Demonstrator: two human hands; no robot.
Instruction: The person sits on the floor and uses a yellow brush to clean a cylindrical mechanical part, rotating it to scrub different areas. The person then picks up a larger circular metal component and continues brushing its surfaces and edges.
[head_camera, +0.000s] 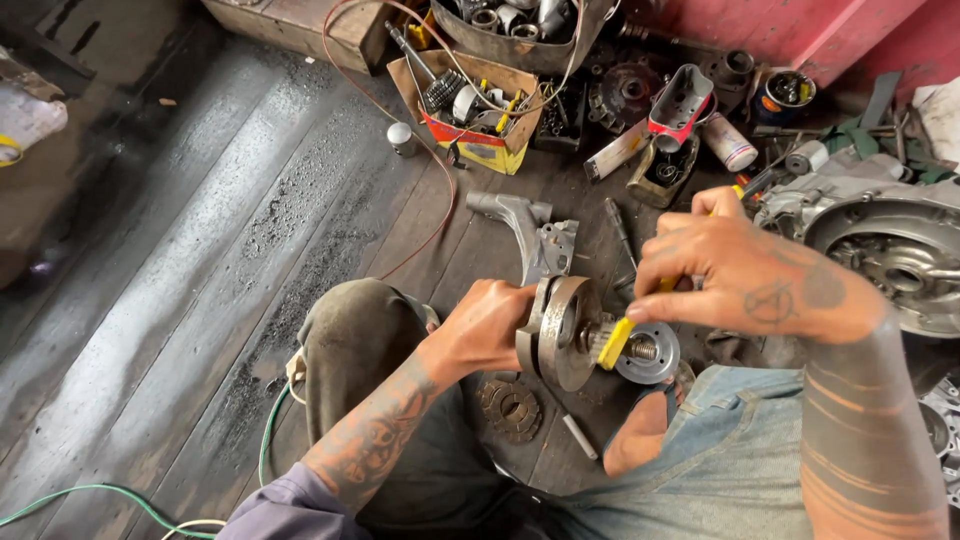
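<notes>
Nearest the camera, the person's knees framed a dark plank floor (200, 300); a toothed sprocket (511, 409) lay flat on it between the legs, with a small metal pin (580, 437) just beside it. Above the sprocket, the left hand (487, 325) was clamped on a metal crankshaft assembly (560, 330), fingers wrapped round the rim of its 2 round webs, holding it on edge over the floor with its shaft pointing toward the other hand; a round silver disc (650, 352) sat at the shaft's threaded end. The right hand (745, 275) was closed on a yellow-handled tool (616, 340), whose yellow tip touched the shaft just beside the disc. Behind the crankshaft a grey cast bracket (525, 225) lay on the floor; to the right an open engine casing (890, 260) rested near the right wrist. Farther back stood a torn cardboard box (480, 110) of gears and parts, a red wire (440, 190) curling past it, and a small spray can (730, 143) lying on its side.
</notes>
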